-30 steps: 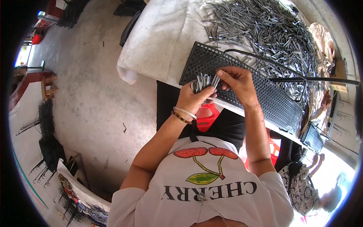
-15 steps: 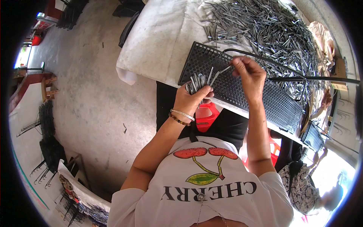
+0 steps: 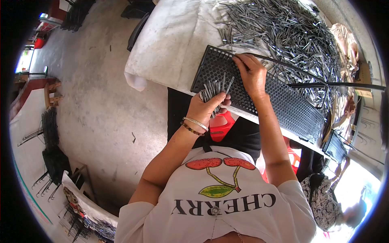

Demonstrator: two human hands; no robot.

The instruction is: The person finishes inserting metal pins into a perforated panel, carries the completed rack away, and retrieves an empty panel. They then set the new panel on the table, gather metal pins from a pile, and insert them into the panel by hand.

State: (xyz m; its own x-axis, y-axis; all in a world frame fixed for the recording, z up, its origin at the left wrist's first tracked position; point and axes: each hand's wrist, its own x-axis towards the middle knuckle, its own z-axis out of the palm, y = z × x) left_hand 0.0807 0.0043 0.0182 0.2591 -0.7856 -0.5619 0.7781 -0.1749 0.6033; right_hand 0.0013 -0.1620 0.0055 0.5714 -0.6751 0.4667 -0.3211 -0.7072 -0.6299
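In the head view, my left hand (image 3: pixel 207 104) is closed around a bundle of thin metal strips (image 3: pixel 211 90). Their ends fan out above the thumb, and two stick up higher than the others. My right hand (image 3: pixel 253 77) rests over a black perforated panel (image 3: pixel 216 67). Its thumb and index finger are pinched together at the panel's far edge, and whatever lies between them is hidden. The panel lies along the near side of the table, round holes covering its face.
A large heap of loose metal strips (image 3: pixel 283 36) covers the far right of the white-covered table (image 3: pixel 170 36). A black bent rod (image 3: pixel 304 85) lies across the panel and heap. Another person (image 3: pixel 324 198) sits at the lower right. Black racks (image 3: pixel 50 129) stand at left.
My right hand has moved left, away from a strip's end near the bundle, to the panel's far edge. My left hand has barely moved and still grips the bundle.
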